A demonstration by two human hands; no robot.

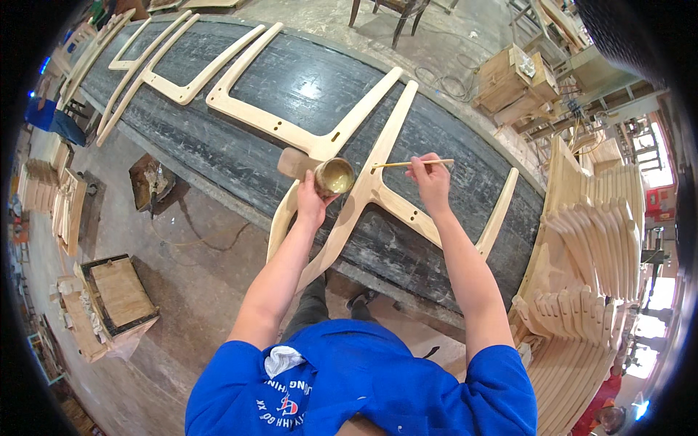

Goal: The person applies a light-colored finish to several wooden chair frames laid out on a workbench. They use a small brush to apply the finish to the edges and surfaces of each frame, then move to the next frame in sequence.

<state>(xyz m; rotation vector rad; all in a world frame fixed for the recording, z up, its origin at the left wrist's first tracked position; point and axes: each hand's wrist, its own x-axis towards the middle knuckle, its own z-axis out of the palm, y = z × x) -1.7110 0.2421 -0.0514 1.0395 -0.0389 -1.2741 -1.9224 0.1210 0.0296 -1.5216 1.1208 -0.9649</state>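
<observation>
In my left hand [313,203], the fingers are wrapped round a small round jar [335,176] with a yellowish-brown substance inside. A flat brownish piece [293,163] shows beside the jar; whether my hand holds it too, I cannot tell. My right hand [430,182] pinches a thin wooden stick [416,163], pointing left. Its tip is at a small hole in the joint of a pale wooden chair frame [391,138], which lies on the dark table [443,131]. Two more dark holes show in that frame's crossbar [429,230].
Several similar frames [247,114] lie along the table to the left. Stacked curved wooden parts [582,247] stand at the right. On the floor are a wooden box [116,294] at left and a wooden cabinet [509,80] beyond the table. A person in blue [47,116] is at far left.
</observation>
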